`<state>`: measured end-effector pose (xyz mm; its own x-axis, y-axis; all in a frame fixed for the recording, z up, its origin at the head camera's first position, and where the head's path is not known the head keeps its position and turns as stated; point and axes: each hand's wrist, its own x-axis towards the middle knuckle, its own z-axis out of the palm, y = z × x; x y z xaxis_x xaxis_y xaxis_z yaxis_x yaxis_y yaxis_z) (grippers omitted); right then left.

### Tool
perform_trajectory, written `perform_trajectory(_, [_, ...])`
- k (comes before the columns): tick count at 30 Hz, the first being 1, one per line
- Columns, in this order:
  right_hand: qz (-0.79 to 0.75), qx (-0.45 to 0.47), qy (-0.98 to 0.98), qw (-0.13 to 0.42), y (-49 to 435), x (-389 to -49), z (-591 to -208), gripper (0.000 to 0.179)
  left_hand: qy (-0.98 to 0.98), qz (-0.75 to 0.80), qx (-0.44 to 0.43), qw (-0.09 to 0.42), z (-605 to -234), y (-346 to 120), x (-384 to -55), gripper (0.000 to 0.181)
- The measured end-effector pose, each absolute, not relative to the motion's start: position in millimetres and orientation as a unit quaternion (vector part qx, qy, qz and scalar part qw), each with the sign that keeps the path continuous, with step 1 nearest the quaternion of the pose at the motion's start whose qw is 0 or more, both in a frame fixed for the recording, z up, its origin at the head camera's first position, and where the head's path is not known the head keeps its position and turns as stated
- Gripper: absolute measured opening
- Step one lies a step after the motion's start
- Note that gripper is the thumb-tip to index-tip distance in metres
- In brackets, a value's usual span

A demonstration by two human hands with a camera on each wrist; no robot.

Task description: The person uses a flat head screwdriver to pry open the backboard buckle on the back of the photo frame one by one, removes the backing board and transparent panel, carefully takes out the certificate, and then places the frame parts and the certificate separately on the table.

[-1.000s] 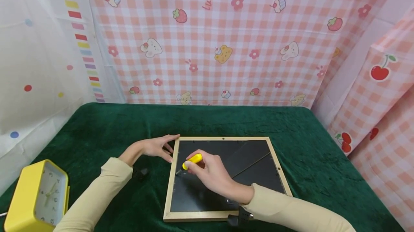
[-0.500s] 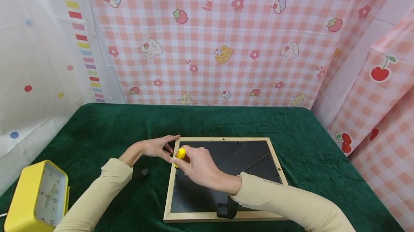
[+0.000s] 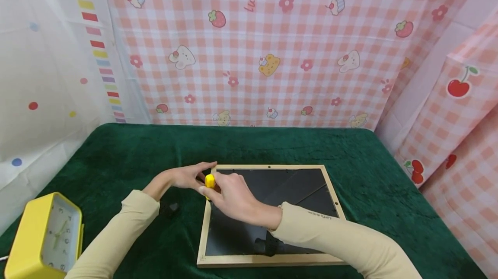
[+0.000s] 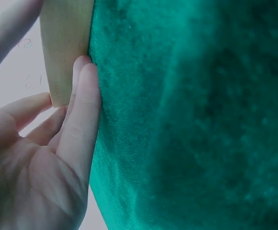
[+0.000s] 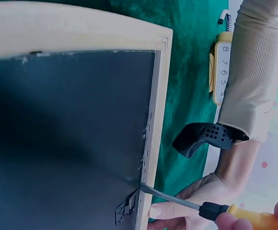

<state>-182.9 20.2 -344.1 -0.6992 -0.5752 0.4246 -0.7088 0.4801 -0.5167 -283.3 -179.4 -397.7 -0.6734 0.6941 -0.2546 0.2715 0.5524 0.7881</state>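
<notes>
Right hand (image 3: pixel 235 200): fingers curled, gripping the screwdriver (image 3: pixel 210 180) by its yellow handle — tip at the inner left edge of the wooden frame (image 3: pixel 233 261), beside a dark clip (image 5: pixel 128 205).
Left hand (image 3: pixel 184 177): fingers extended, touching the frame's outer left side.
Wooden frame: flat on green cloth (image 3: pixel 136 153).
Yellow clock (image 3: pixel 31 236): upright — far left.

One rectangular pale-wood frame (image 3: pixel 233 260), black-backed, lying flat on the green-draped desk (image 3: pixel 116 158). One yellow-handled screwdriver (image 5: pixel 211 210) (flat metal blade, black collar), slanted, tip at the frame's inner edge.
</notes>
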Motion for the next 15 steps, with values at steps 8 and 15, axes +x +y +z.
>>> perform_trajectory(8, [0.34, 0.399, -0.846, 0.098, 16.7, -185.1, -342.6, 0.017, 0.844, 0.362, 0.284, 0.277, -396.4, -178.2, -283.5, 0.087])
perform_trajectory(15, [0.345, 0.404, -0.842, 0.096, 15.0, -186.4, -344.4, 0.018, 0.847, 0.355, 0.288, 0.271, -395.5, -178.2, -283.3, 0.087])
